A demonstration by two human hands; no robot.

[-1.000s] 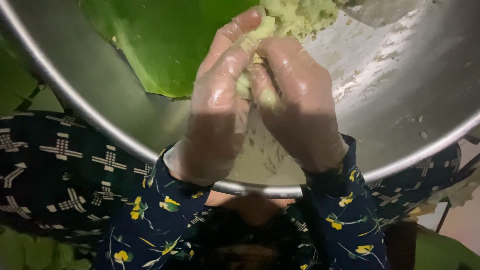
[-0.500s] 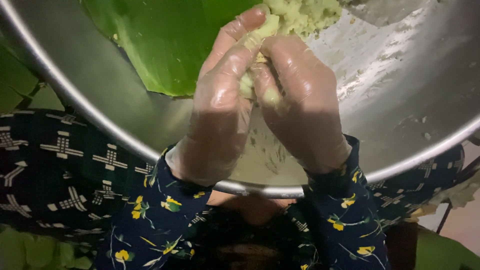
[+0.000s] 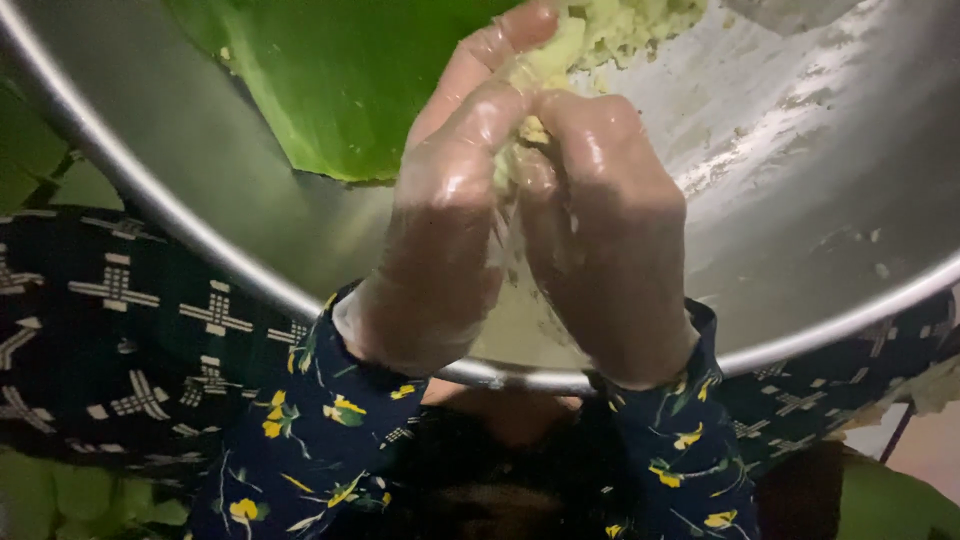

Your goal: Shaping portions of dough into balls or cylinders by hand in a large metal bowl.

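Both hands wear thin clear plastic gloves and press together over a large steel bowl (image 3: pixel 150 190). My left hand (image 3: pixel 450 210) and my right hand (image 3: pixel 605 220) squeeze one lump of pale yellow-green dough (image 3: pixel 545 60) between them. The dough pokes out above the fingertips; most of it is hidden inside the palms. More of the same crumbly dough (image 3: pixel 640 20) lies in the bowl just beyond the hands. A big green leaf (image 3: pixel 340 80) rests against the bowl's inner wall to the left of my left hand.
The bowl's rim (image 3: pixel 820 330) curves around my wrists. Below it lies dark cloth with a white cross pattern (image 3: pixel 130 320). My dark floral sleeves (image 3: pixel 320 440) cover the forearms. More green leaves (image 3: pixel 60 500) sit at the bottom left.
Both hands have kneaded the lump slightly, the fingers shifting around it. Their place over the bowl is about the same.
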